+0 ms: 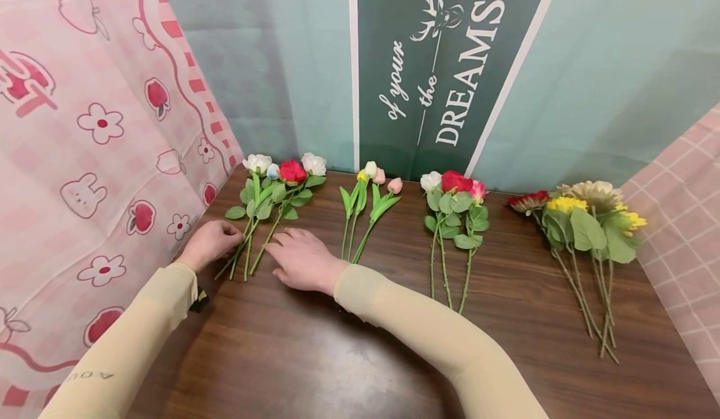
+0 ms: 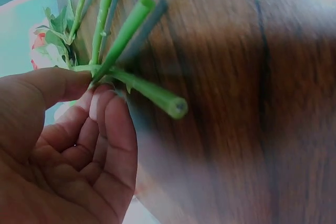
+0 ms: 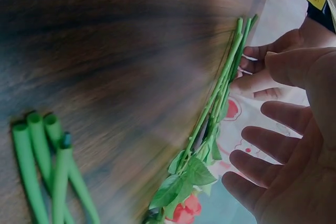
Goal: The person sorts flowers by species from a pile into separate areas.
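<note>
Four bunches of fake flowers lie in a row on a brown wooden counter [image 1: 349,356], with the blooms toward the back edge and the stems toward the front edge.

The rose bunch [image 1: 270,200] nearest the back left corner has white, red and pale blue blooms. The left hand [image 1: 209,242] is at the bottom ends of its green stems. The wrist view shows the grip: thumb and fingertips [image 2: 102,103] pinch the stems [image 2: 113,51] close to their cut ends. The stems cross each other a little there.

The right hand [image 1: 304,259] lies on the counter just to the right of the same stems. Its fingers [image 3: 262,142] are spread and straight, and they hold nothing. In the right wrist view the stems run beside the open palm, and I cannot tell if a finger touches them.

Next to the right is the tulip bunch [image 1: 368,200], with small pink, white and yellow buds. Its stem ends lie just beside the right hand.

Then comes a second rose bunch [image 1: 455,219] in the middle, with white, red and pink blooms.

The sunflower bunch [image 1: 585,225] lies near the right edge, well apart from both hands.

Behind the counter hangs a green cloth with white words [image 1: 444,75]. A pink cloth with flowers and bunnies [image 1: 95,156] hangs along the left edge.
</note>
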The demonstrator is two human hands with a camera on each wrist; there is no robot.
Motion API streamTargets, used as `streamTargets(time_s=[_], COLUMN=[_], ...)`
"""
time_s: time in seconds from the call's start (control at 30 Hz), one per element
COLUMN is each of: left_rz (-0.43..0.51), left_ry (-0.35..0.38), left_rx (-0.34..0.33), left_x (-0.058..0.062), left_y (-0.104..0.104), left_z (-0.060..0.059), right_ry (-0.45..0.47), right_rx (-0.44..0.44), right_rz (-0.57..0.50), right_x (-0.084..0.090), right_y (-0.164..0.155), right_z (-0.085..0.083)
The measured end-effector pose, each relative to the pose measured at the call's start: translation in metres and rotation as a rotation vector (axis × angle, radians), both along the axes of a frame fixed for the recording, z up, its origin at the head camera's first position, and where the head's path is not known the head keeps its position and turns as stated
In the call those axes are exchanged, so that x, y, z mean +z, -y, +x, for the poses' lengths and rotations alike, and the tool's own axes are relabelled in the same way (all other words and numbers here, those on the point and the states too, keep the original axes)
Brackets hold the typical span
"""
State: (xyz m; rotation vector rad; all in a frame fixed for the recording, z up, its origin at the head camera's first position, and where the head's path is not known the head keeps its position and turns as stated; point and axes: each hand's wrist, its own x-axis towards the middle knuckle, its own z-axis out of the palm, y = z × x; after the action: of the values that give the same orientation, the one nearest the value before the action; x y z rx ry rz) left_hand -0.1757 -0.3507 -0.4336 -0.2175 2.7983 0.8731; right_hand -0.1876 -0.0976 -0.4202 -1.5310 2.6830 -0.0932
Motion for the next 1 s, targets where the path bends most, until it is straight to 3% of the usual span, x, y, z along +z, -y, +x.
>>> streamTargets(time_s=[0.13, 0.27, 0.5, 0.6, 0.77, 1.0], left_rz=[0.055, 0.015, 0.007, 0.047, 0.152, 0.258], left_ry=[0.008, -0.041, -0.163, -0.194, -0.181, -0.133], left_rx=[0.016, 0.038, 0.056, 0.042, -0.030, -0.120], left_x=[-0.002, -0.001, 0.016, 0.026, 0.037, 0.037], left_y=[-0.003, -0.003, -0.015, -0.033, -0.073, -0.139], left_z=[0.000, 0.004, 0.009, 0.007, -0.004, -0.026], right_ry=[0.037, 0.048, 0.074, 0.076, 0.052, 0.042], right_rx=[-0.034, -0.062, -0.159, -0.206, -0.275, -0.344], right_rz=[-0.012, -0.026, -0.077, -0.113, -0.154, -0.176], right_x=[0.000, 0.002, 0.008, 0.009, 0.010, 0.012], right_y=[-0.008, -0.026, -0.087, -0.118, -0.163, -0.206], right_z=[-0.003, -0.007, -0.025, -0.033, -0.043, -0.045])
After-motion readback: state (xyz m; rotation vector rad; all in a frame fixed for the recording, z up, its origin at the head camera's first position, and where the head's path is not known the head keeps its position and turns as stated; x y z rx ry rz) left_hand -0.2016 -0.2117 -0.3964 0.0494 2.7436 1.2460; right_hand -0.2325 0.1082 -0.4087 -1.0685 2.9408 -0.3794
